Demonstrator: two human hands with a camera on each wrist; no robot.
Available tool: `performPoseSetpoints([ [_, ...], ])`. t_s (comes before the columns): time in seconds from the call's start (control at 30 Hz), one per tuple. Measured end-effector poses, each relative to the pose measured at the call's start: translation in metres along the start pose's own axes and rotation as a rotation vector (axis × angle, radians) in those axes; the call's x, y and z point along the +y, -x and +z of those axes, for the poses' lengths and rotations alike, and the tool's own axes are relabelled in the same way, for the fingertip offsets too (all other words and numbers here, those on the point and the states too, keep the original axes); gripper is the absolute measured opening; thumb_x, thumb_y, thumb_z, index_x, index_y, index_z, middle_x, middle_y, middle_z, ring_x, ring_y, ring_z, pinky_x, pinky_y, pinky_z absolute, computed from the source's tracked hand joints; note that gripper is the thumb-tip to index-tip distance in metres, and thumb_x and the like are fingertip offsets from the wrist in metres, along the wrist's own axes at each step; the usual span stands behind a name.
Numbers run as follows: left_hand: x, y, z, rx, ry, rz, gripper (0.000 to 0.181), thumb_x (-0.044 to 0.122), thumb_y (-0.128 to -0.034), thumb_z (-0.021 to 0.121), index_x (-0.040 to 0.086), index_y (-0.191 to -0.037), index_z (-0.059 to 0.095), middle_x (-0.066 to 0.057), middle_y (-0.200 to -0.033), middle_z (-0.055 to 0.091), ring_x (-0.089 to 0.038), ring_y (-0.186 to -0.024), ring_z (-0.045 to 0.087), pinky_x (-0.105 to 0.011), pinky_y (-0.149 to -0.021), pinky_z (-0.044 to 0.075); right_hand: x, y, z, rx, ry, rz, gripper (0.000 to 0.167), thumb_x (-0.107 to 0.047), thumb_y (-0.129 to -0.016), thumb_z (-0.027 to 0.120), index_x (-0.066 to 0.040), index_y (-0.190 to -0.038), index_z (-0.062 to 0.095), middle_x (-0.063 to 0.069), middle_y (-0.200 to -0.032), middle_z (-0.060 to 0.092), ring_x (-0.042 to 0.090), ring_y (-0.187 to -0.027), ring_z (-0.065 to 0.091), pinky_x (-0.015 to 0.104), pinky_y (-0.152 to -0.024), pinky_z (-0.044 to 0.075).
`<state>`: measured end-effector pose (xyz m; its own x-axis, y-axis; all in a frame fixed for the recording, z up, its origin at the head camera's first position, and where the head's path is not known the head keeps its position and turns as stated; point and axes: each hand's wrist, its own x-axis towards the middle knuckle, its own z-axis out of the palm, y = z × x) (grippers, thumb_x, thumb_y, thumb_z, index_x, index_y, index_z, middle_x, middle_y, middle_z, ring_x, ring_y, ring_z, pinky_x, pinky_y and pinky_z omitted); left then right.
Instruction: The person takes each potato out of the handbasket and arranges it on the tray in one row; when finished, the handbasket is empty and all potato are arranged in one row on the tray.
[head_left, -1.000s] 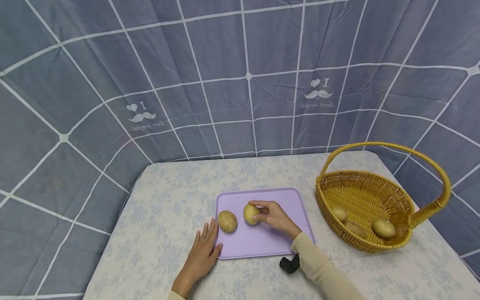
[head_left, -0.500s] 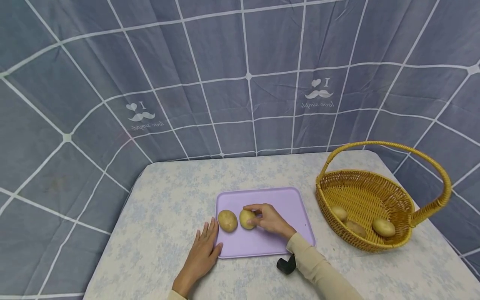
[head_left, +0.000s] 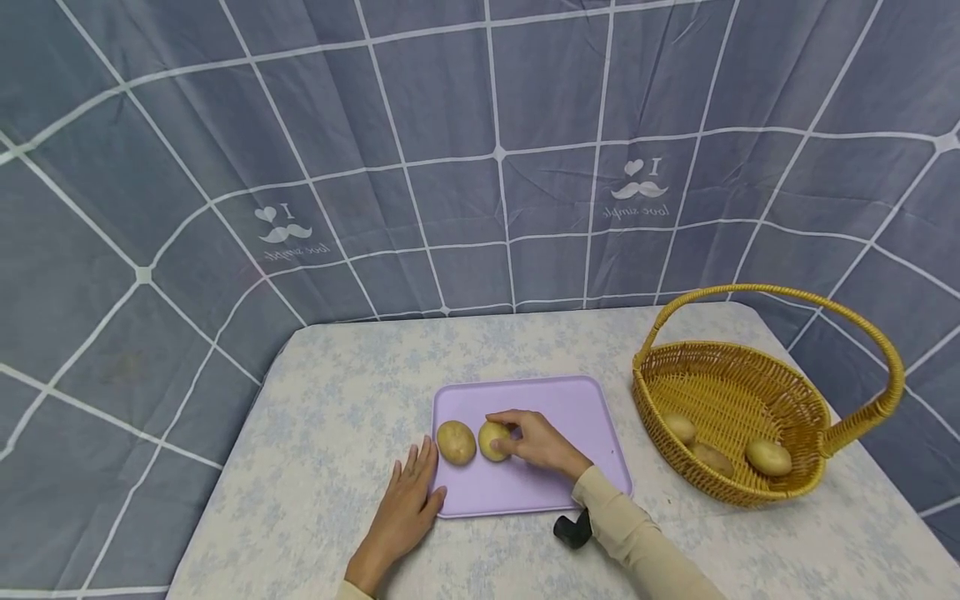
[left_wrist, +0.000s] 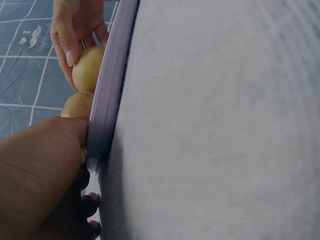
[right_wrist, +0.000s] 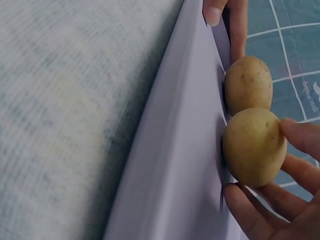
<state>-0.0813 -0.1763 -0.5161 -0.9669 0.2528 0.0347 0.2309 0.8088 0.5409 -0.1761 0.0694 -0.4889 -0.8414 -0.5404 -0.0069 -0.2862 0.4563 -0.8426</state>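
Note:
A purple tray [head_left: 558, 400] lies on the table in the head view, with two potatoes near its left side. My right hand [head_left: 543, 446] holds the right-hand potato [head_left: 491, 440] between thumb and fingers, low on the tray. Beside it lies the other potato [head_left: 456, 442], close to the tray's left rim; a thin gap separates the two in the head view. My left hand [head_left: 405, 508] rests along that rim, fingers straight and holding nothing. In the right wrist view the held potato [right_wrist: 255, 147] overlaps the farther potato [right_wrist: 249, 85].
A wicker basket [head_left: 731, 346] with a tall arched handle stands on the right of the table, several potatoes inside, including one potato [head_left: 768, 457]. A small black object [head_left: 572, 531] shows beside the right sleeve [head_left: 622, 517]. A grid-patterned curtain [head_left: 450, 200] hangs behind the flowered tablecloth [head_left: 322, 417].
My right hand has moved slightly left along the tray with its potato, toward the other one, then held nearly still over the last half second. The left hand has stayed put.

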Motion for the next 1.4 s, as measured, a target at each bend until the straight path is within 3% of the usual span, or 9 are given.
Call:
performPoseSetpoints([
  [0.4, 0.0, 0.0, -0.001, -0.003, -0.001, 0.002, 0.065, 0.023, -0.0983, 0.053, -0.002, -0.15, 0.022, -0.015, -0.158, 0.014, -0.036, -0.145, 0.013, -0.06, -0.115, 0.009, -0.001, -0.003, -0.002, -0.003, 0.001, 0.008, 0.044, -0.022, -0.089, 0.069, -0.006, -0.129, 0.06, 0.009, -0.115, 0.065, 0.021, -0.099, 0.059, 0.039, -0.087, 0.05],
  [0.63, 0.0, 0.0, -0.001, 0.001, -0.001, 0.007, 0.065, 0.024, -0.0981, 0.053, -0.002, -0.15, 0.022, -0.015, -0.158, 0.015, -0.036, -0.145, 0.014, -0.06, -0.114, 0.009, -0.004, 0.005, -0.018, 0.037, -0.051, -0.014, 0.042, -0.018, -0.091, 0.066, -0.003, -0.13, 0.059, 0.015, -0.13, 0.059, 0.034, -0.113, 0.058, 0.045, -0.093, 0.05],
  [0.77, 0.0, 0.0, -0.001, -0.008, -0.004, 0.006, 0.065, 0.024, -0.0985, 0.052, -0.001, -0.15, 0.022, -0.014, -0.158, 0.014, -0.036, -0.145, 0.014, -0.06, -0.115, 0.009, -0.012, 0.02, -0.047, 0.116, -0.104, -0.027, 0.043, -0.014, -0.091, 0.066, 0.001, -0.13, 0.057, 0.02, -0.133, 0.056, 0.043, -0.118, 0.054, 0.043, -0.093, 0.051],
  [0.93, -0.001, -0.001, -0.002, -0.008, -0.004, -0.003, 0.065, 0.025, -0.0986, 0.052, -0.001, -0.15, 0.022, -0.014, -0.158, 0.015, -0.036, -0.145, 0.014, -0.06, -0.115, 0.009, -0.016, 0.053, -0.1, 0.264, -0.156, -0.033, 0.046, -0.014, -0.093, 0.064, 0.001, -0.134, 0.053, 0.023, -0.134, 0.053, 0.04, -0.119, 0.054, 0.028, -0.09, 0.052],
  [1.03, -0.001, -0.001, -0.002, -0.009, -0.001, -0.005, 0.064, 0.024, -0.0987, 0.052, -0.001, -0.15, 0.022, -0.014, -0.158, 0.015, -0.036, -0.145, 0.014, -0.06, -0.115, 0.009, -0.013, 0.08, -0.13, 0.372, -0.149, -0.024, 0.045, -0.015, -0.095, 0.06, 0.0, -0.136, 0.051, 0.021, -0.134, 0.054, 0.028, -0.118, 0.056, 0.018, -0.088, 0.05],
  [1.17, -0.001, -0.001, -0.003, -0.013, 0.0, -0.008, 0.064, 0.024, -0.0988, 0.051, -0.001, -0.15, 0.022, -0.015, -0.158, 0.015, -0.037, -0.145, 0.014, -0.06, -0.114, 0.009, 0.003, 0.114, -0.164, 0.49, -0.214, -0.009, 0.047, -0.012, -0.097, 0.057, 0.001, -0.14, 0.045, 0.003, -0.132, 0.057, 0.008, -0.116, 0.056, 0.011, -0.088, 0.046],
  [1.27, -0.001, -0.001, -0.003, -0.013, 0.003, -0.008, 0.064, 0.024, -0.0989, 0.051, -0.002, -0.15, 0.022, -0.015, -0.158, 0.015, -0.037, -0.145, 0.014, -0.06, -0.114, 0.009, 0.021, 0.131, -0.182, 0.5, -0.244, 0.04, 0.054, -0.013, -0.098, 0.054, -0.005, -0.148, 0.034, -0.002, -0.141, 0.048, -0.001, -0.12, 0.048, 0.008, -0.088, 0.043],
  [1.4, 0.0, -0.002, -0.003, -0.014, 0.002, -0.006, 0.064, 0.024, -0.0989, 0.051, -0.002, -0.15, 0.022, -0.016, -0.158, 0.015, -0.037, -0.145, 0.014, -0.06, -0.114, 0.009, 0.04, 0.142, -0.199, 0.449, -0.23, 0.179, 0.066, -0.024, -0.1, 0.052, -0.02, -0.155, 0.017, 0.009, -0.159, 0.021, 0.018, -0.141, 0.029, 0.004, -0.088, 0.039],
])
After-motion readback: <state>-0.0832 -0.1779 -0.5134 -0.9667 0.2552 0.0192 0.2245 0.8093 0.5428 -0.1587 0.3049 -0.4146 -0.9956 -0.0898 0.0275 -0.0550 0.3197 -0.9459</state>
